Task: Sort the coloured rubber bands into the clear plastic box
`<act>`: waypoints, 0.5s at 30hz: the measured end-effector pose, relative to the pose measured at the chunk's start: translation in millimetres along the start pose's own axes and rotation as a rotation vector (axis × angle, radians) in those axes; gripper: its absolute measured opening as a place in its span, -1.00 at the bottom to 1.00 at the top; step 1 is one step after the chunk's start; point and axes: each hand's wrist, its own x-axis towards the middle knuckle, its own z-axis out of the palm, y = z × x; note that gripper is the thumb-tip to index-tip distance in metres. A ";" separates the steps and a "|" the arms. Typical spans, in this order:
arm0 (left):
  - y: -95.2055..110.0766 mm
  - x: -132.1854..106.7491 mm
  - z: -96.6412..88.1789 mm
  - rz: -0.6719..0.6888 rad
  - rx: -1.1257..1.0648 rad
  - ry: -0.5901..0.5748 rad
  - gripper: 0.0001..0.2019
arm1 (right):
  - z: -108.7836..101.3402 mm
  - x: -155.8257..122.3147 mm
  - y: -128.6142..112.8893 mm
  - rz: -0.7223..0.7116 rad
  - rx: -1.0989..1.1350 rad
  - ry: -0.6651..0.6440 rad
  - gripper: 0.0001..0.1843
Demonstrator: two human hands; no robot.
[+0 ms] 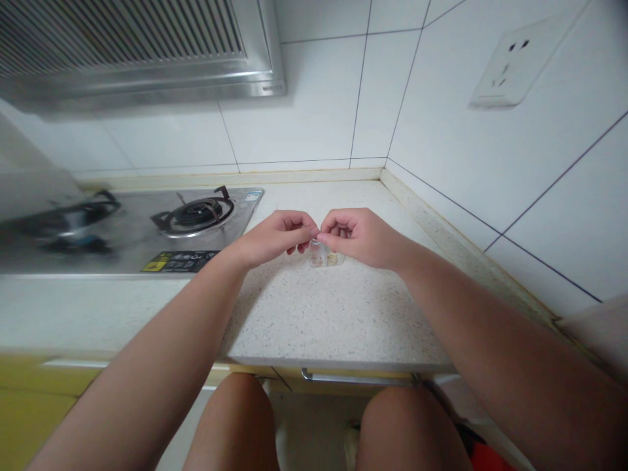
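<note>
My left hand (277, 237) and my right hand (360, 235) meet over the speckled countertop (314, 314), fingertips pinched together at the middle. Just under the fingertips stand two small clear glass vials (324, 255) with yellowish contents, resting on the counter. Both hands have curled fingers closed on something tiny at the top of the vials; what it is I cannot make out.
A steel gas hob (147, 229) with two burners lies to the left. An extractor hood (137, 59) hangs above it. White tiled walls enclose the corner, with a wall socket (510, 65) on the right. A drawer handle (353, 378) sits below the counter edge, above my knees.
</note>
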 end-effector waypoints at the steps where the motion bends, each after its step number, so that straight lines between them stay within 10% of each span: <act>1: 0.0 0.0 0.1 0.002 -0.002 -0.001 -0.78 | 0.0 0.0 -0.1 0.000 -0.001 -0.004 -0.79; 15: 1.4 -0.5 0.3 0.001 0.008 -0.005 -0.79 | 0.3 0.5 1.6 0.005 0.004 0.010 -0.81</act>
